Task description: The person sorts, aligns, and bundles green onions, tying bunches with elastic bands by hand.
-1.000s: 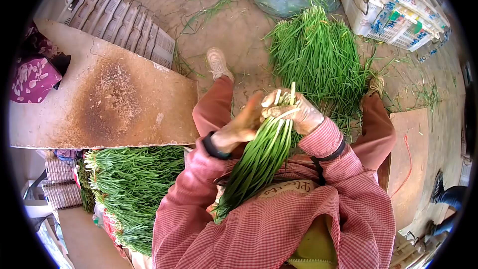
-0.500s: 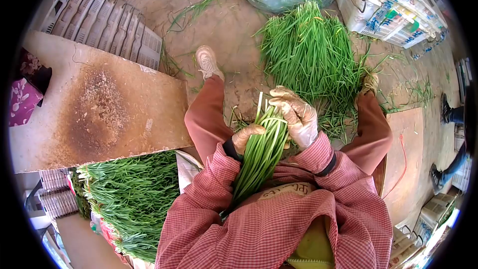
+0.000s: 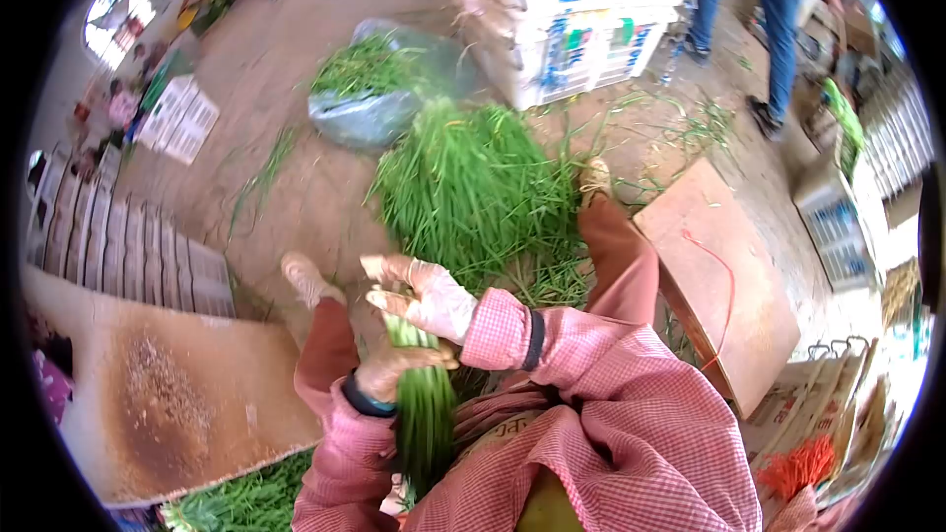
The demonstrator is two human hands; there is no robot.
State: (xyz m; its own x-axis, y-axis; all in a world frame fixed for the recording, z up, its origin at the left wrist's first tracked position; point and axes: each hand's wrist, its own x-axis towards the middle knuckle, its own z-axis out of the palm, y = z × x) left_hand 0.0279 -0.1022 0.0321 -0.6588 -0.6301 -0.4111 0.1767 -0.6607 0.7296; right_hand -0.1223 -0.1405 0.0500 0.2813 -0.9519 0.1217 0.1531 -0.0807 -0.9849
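My left hand (image 3: 391, 371), gloved and with a dark band at the wrist, is closed around a bunch of garlic chives (image 3: 426, 424). The green leaves hang down toward my lap, and the pale stalk ends point up. Just above, my right hand (image 3: 434, 303) in a pale, soiled glove reaches across the stalk ends with its fingers stretched out and apart. Its lower fingers touch or nearly touch the ends; blur hides the exact contact. A large heap of garlic chives (image 3: 473, 192) lies on the floor in front, between my feet.
Behind the heap sit a plastic bag of greens (image 3: 365, 103) and stacked white crates (image 3: 567, 30). A stained board (image 3: 236, 365) stands at left above more chives (image 3: 246, 493). At right are a board (image 3: 724, 286) with red string, orange-red ties (image 3: 798, 468) and a standing person (image 3: 759, 20).
The view has swung to the right, bringing a person and the ties into sight. My right hand has shifted from beside the stalks to across their ends, fingers spreading. The left keeps its hold.
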